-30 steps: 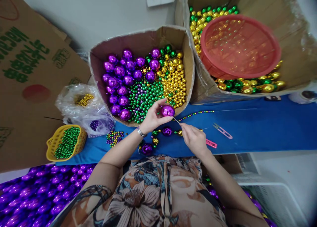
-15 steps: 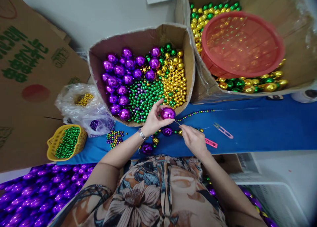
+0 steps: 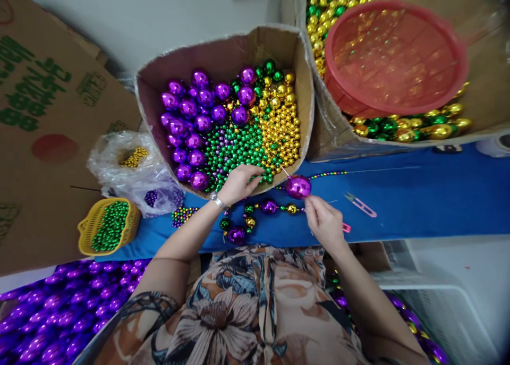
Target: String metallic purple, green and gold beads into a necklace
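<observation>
My right hand [image 3: 325, 224] is closed on a thin needle. A large shiny purple bead [image 3: 298, 187] sits on it by the fingertips, and the needle's pale tip [image 3: 285, 171] pokes out at the upper left. My left hand [image 3: 241, 184], wearing a metal watch, hangs over the near edge of the cardboard box [image 3: 144, 91]. Its thumb and fingers are apart, close to the small green beads [image 3: 235, 148]. Below the hands, a strand of purple, gold and green beads [image 3: 269, 207] lies on the blue cloth [image 3: 418, 205].
Right of the box stands another carton with a red basket [image 3: 332, 96] over gold and green beads. Pink snips [image 3: 362, 204] lie on the cloth. A yellow basket [image 3: 84, 237] of green beads and plastic bags [image 3: 115, 150] stand left. A beaded string [image 3: 329, 174] stretches behind my right hand.
The large purple bead has left my left hand's grip and is now on the needle by my right fingers. My left hand has shifted slightly left, towards the small beads.
</observation>
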A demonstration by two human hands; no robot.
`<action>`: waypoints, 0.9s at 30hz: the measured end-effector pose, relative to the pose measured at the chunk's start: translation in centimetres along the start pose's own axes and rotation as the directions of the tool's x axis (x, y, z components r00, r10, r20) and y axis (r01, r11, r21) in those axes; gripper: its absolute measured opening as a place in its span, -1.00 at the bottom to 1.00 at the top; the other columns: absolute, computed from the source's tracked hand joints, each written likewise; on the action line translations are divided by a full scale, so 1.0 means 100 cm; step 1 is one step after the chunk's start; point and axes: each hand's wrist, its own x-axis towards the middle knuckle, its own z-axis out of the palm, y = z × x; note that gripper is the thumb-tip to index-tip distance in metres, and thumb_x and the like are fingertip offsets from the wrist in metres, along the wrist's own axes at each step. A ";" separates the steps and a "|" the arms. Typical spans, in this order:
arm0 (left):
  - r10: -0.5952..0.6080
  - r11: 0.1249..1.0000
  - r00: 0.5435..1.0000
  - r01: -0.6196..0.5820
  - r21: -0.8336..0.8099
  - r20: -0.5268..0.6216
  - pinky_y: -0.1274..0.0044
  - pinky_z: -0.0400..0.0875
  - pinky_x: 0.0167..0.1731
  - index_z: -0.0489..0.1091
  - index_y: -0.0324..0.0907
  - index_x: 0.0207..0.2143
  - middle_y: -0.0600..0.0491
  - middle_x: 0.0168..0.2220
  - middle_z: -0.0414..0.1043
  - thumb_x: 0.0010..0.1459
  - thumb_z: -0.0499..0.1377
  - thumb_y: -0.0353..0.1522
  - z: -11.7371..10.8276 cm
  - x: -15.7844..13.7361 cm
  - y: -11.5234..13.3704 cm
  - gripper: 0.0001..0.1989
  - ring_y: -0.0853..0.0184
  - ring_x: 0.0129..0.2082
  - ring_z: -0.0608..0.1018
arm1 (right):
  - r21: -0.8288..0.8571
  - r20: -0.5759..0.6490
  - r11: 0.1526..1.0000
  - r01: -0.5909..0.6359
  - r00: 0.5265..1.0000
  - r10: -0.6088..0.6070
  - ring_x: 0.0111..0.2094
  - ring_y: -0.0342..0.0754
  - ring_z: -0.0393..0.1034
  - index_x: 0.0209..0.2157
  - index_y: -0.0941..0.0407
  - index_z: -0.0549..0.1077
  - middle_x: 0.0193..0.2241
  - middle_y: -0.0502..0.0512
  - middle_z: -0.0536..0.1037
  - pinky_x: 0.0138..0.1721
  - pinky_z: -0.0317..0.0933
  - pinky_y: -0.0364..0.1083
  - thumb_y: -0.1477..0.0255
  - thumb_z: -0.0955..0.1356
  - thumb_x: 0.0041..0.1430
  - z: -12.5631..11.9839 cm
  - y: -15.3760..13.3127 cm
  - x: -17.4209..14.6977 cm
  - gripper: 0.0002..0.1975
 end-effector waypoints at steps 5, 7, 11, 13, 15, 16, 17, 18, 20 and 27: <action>0.122 0.961 0.985 -0.148 0.231 0.125 0.33 0.35 -0.15 0.48 -0.12 -0.10 -0.07 -0.24 0.53 0.27 0.10 -0.37 0.029 0.009 0.008 -0.79 0.18 -0.18 0.45 | -0.015 -0.001 1.000 0.011 1.000 -0.011 -0.40 -0.08 0.46 -0.23 0.10 0.46 -0.41 0.10 0.57 -0.32 0.27 -0.13 0.41 0.19 0.35 0.004 -0.002 0.000 -0.78; 0.115 0.963 0.985 -0.143 0.229 0.132 0.31 0.34 -0.17 0.51 -0.11 -0.15 -0.07 -0.30 0.52 0.28 0.09 -0.35 0.036 0.013 0.010 -0.80 0.16 -0.18 0.43 | -0.015 0.001 1.000 0.004 1.000 -0.004 -0.41 -0.08 0.46 -0.23 0.10 0.46 -0.42 0.09 0.57 -0.33 0.27 -0.13 0.40 0.19 0.35 0.004 -0.001 -0.002 -0.77; 0.003 0.995 1.000 -0.006 -0.103 -0.026 0.34 0.37 -0.13 0.49 -0.15 -0.11 -0.04 -0.26 0.53 0.22 0.17 -0.31 0.033 0.017 0.009 -0.78 0.26 -0.23 0.48 | -0.025 0.007 1.000 0.008 1.000 -0.008 -0.41 -0.08 0.47 -0.22 0.10 0.47 -0.41 0.10 0.58 -0.33 0.28 -0.14 0.40 0.19 0.35 0.003 0.003 -0.008 -0.77; -0.147 0.882 0.986 0.095 -0.462 -0.078 0.42 0.41 -0.23 0.48 -0.15 -0.10 0.01 -0.28 0.53 0.19 0.21 -0.25 0.027 0.017 0.010 -0.73 0.33 -0.32 0.50 | -0.031 0.022 0.999 0.011 1.000 -0.010 -0.39 -0.08 0.48 -0.22 0.09 0.47 -0.40 0.09 0.59 -0.32 0.29 -0.14 0.40 0.19 0.35 0.003 0.003 -0.011 -0.77; -0.262 0.653 0.965 0.160 -0.740 -0.023 0.50 0.41 -0.36 0.49 -0.14 -0.12 0.05 -0.36 0.52 0.15 0.25 -0.20 0.021 0.017 0.013 -0.71 0.39 -0.41 0.50 | -0.029 0.033 0.999 0.012 0.999 -0.011 -0.38 -0.08 0.48 -0.23 0.08 0.47 -0.42 0.09 0.58 -0.31 0.29 -0.13 0.41 0.20 0.35 0.004 0.003 -0.013 -0.77; -0.290 0.544 0.957 0.183 -0.819 0.021 0.53 0.40 -0.41 0.49 -0.13 -0.13 0.07 -0.39 0.51 0.12 0.27 -0.20 0.018 0.016 0.015 -0.71 0.41 -0.43 0.49 | -0.028 0.036 1.000 0.015 0.999 -0.014 -0.38 -0.07 0.48 -0.23 0.08 0.47 -0.42 0.09 0.58 -0.31 0.29 -0.13 0.41 0.20 0.35 0.005 0.002 -0.013 -0.78; -0.308 0.457 0.949 0.204 -0.866 0.061 0.55 0.39 -0.44 0.50 -0.12 -0.14 0.08 -0.40 0.50 0.09 0.30 -0.20 0.016 0.016 0.017 -0.70 0.43 -0.44 0.49 | -0.026 0.037 0.999 0.020 0.999 -0.019 -0.37 -0.07 0.48 -0.23 0.09 0.47 -0.42 0.09 0.58 -0.31 0.29 -0.13 0.41 0.20 0.35 0.005 0.002 -0.013 -0.78; -0.321 0.391 0.942 0.221 -0.894 0.093 0.57 0.38 -0.46 0.51 -0.12 -0.15 0.08 -0.40 0.50 0.06 0.32 -0.21 0.015 0.015 0.019 -0.70 0.44 -0.44 0.50 | -0.024 0.037 0.999 0.029 0.999 -0.028 -0.37 -0.07 0.48 -0.22 0.09 0.47 -0.41 0.09 0.58 -0.30 0.29 -0.12 0.42 0.20 0.34 0.005 0.001 -0.013 -0.78; -0.341 0.311 0.930 0.249 -0.917 0.137 0.60 0.37 -0.48 0.51 -0.13 -0.16 0.08 -0.39 0.50 0.03 0.35 -0.23 0.014 0.013 0.022 -0.69 0.45 -0.42 0.51 | -0.028 0.038 0.999 0.045 0.998 -0.044 -0.38 -0.07 0.48 -0.21 0.10 0.46 -0.40 0.10 0.58 -0.30 0.29 -0.12 0.44 0.20 0.34 0.005 0.000 -0.013 -0.79; -0.333 0.384 0.939 0.214 -0.898 0.082 0.60 0.39 -0.48 0.52 -0.14 -0.17 0.10 -0.43 0.48 0.02 0.35 -0.23 0.012 0.013 0.027 -0.69 0.47 -0.45 0.49 | -0.053 0.044 0.996 0.065 0.997 -0.063 -0.39 -0.08 0.46 -0.22 0.10 0.45 -0.41 0.09 0.57 -0.31 0.25 -0.13 0.46 0.19 0.34 0.001 -0.002 -0.012 -0.79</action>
